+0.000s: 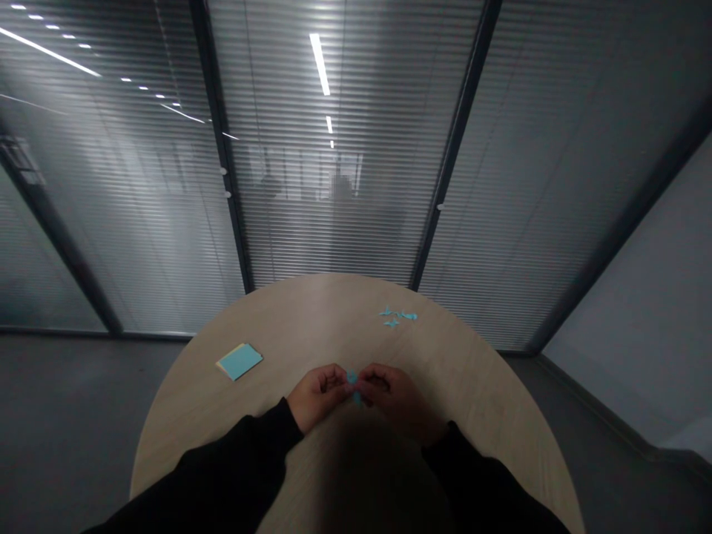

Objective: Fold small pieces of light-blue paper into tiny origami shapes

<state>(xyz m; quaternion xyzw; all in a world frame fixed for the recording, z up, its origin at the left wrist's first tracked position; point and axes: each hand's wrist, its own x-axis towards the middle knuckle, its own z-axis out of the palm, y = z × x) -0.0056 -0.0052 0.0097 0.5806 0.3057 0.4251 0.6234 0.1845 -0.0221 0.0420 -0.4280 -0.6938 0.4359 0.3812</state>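
Near the middle of the round wooden table [328, 311], both my hands meet at a small piece of light-blue folded paper [352, 377]. My left hand [320, 393] pinches it from the left between thumb and fingertips. From the right, my right hand [397, 397] closes its thumb and fingers on the same paper. A bit of blue also shows just below the fingertips. The fingers cover most of the paper, so its exact shape cannot be made out.
A small stack of light-blue paper sheets [240, 361] with a yellowish edge lies at the left of the table. Several small blue folded paper pieces [391, 323] lie at the back right. Beyond the table's far edge stands a glass partition with blinds [334, 222].
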